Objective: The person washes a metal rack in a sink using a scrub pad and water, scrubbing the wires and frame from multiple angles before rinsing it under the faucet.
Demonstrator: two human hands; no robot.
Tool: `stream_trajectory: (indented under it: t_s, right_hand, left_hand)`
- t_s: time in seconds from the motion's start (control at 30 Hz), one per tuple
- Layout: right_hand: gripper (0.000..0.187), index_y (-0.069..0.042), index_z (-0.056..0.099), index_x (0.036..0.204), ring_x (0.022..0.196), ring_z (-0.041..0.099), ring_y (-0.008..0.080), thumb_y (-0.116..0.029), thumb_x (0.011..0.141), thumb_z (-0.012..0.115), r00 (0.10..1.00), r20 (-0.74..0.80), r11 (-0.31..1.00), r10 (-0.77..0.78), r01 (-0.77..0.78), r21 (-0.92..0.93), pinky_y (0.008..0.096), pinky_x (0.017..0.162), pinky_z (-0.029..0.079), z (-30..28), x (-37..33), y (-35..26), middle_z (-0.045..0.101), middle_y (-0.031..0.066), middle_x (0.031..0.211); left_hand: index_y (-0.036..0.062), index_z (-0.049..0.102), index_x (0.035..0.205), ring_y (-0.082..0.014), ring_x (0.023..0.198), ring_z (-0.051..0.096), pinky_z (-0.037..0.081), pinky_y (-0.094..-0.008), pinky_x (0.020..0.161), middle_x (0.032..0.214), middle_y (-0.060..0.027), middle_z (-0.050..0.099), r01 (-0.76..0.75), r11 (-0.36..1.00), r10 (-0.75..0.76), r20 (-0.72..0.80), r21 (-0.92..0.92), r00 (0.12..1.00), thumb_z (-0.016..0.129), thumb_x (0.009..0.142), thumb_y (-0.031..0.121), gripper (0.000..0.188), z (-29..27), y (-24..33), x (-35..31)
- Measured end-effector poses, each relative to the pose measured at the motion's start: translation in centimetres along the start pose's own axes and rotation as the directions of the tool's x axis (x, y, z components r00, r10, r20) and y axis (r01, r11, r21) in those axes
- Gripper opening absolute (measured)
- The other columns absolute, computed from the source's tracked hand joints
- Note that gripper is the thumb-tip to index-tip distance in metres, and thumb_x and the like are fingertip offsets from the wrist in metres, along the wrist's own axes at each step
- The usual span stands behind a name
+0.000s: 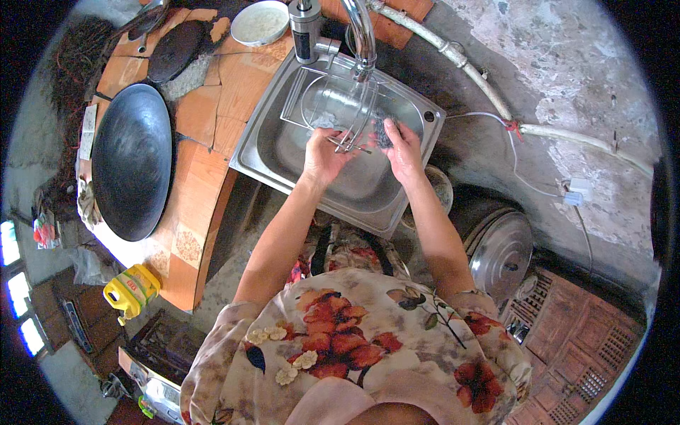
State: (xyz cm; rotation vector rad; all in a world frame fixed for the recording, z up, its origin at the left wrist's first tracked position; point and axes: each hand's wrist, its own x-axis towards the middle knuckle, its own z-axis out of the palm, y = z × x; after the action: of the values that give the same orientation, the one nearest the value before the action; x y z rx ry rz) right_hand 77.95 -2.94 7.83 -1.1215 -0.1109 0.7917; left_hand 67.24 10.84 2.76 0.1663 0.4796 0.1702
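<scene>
Over the steel sink (273, 178), my left hand (326, 157) grips a thin metal wire rack (346, 142) by its rods. The rack has a rounded loop and straight-sided wires, tilted up below the faucet (362, 42). My right hand (402, 150) is closed round a dark grey scouring pad (383, 133), just to the right of the rack's rods. Whether the pad touches the wires I cannot tell. Both hands look wet. A small pale clump lies in the basin behind my left hand.
Left of the sink, a tiled counter (195, 170) holds a large black wok (132, 161), a dark round lid (177, 51) and a white bowl (260, 23). A yellow jug (132, 291) stands at its near end. A lidded metal pot (501, 255) sits to the right, near a wall pipe (489, 92).
</scene>
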Motion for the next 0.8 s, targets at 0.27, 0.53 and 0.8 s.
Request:
stream_trajectory:
  t_s: [0.27, 0.53, 0.8]
  right_hand:
    - [0.02, 0.0, 0.057, 0.095, 0.062, 0.062, 0.0145, -0.019, 0.09, 0.062, 0.968, -0.193, 0.974, -0.161, 0.124, -0.19, 0.0297, 0.054, 0.054, 3.5, 4.0, -0.2, 0.062, 0.0065, 0.08]
    - [0.031, 0.004, 0.059, 0.093, 0.068, 0.065, 0.0367, -0.026, 0.086, 0.063, 0.968, 0.172, 0.32, -0.184, 0.225, -0.92, 0.0419, 0.065, 0.052, 3.6, 0.9, 2.9, 0.063, 0.0214, 0.074]
    - [0.027, 0.001, 0.056, 0.105, 0.086, 0.06, 0.0366, -0.019, 0.086, 0.061, 0.601, 0.579, -0.347, -0.55, 0.466, -0.814, 0.0476, 0.093, 0.04, 6.1, 0.6, -4.6, 0.061, 0.0201, 0.096]
  left_hand:
    - [0.0007, 0.052, 0.106, -0.0273, 0.109, 0.055, 0.046, -0.058, 0.095, 0.1, -0.0098, 0.059, -0.073, 0.969, 0.054, 0.085, 0.237, 0.995, 0.058, 0.079, 0.014, 0.03, -2.0, -2.6, -0.6]
    - [0.0019, 0.043, 0.107, -0.0242, 0.096, 0.057, 0.052, -0.0515, 0.09, 0.099, -0.0064, 0.055, -0.259, 0.896, 0.304, -0.071, 0.361, 0.95, 0.063, 0.076, 0.008, 0.037, -2.4, 0.2, 0.4]
    - [0.0055, 0.031, 0.117, -0.0304, 0.105, 0.056, 0.046, -0.0597, 0.096, 0.098, -0.0076, 0.053, -0.209, 0.946, 0.21, 0.022, 0.248, 0.977, 0.058, 0.073, -0.002, 0.052, -3.3, 0.5, -0.1]
